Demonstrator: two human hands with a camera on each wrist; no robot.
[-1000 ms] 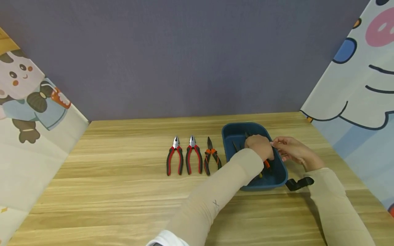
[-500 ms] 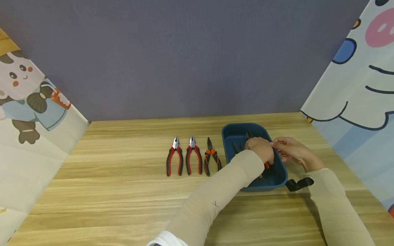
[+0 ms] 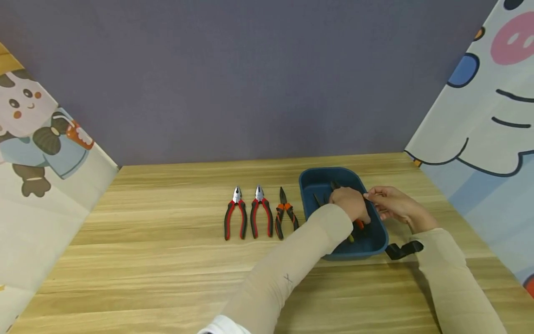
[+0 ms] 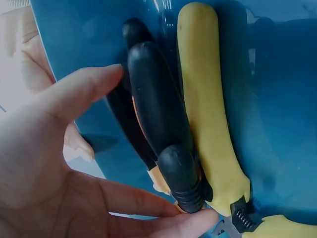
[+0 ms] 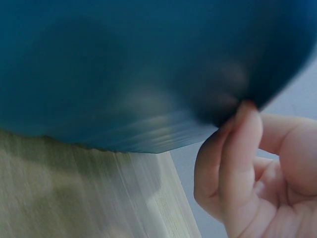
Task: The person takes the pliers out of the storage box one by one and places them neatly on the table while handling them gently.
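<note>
My left hand [image 3: 349, 204] reaches down into a blue plastic bin [image 3: 377, 239]. In the left wrist view its thumb and fingers are spread fairly straight around black-and-orange handled pliers [image 4: 156, 96], the thumb tip beside a handle and the fingertips at a black grip end. Yellow-handled pliers [image 4: 203, 74] with a small spring lie right alongside. In the head view the left hand and sleeve cover most of these tools. Outside the bin, my right hand [image 3: 394, 204] pinches its right rim between thumb and fingers, as the right wrist view [image 5: 237, 163] also shows.
Left of the bin, two pairs of red-and-black pliers [image 3: 236, 215] [image 3: 261, 214] and one orange-and-black needle-nose pair [image 3: 284, 213] lie in a row on the wooden table [image 3: 146, 260]. A black bracket [image 3: 403, 250] sits at the right wrist. A grey panel [image 3: 250, 83] stands behind.
The left hand stays in the bin with only small shifts, and the dark tool tips beside it have moved slightly. My right hand keeps its place on the rim. The head view has turned slightly.
</note>
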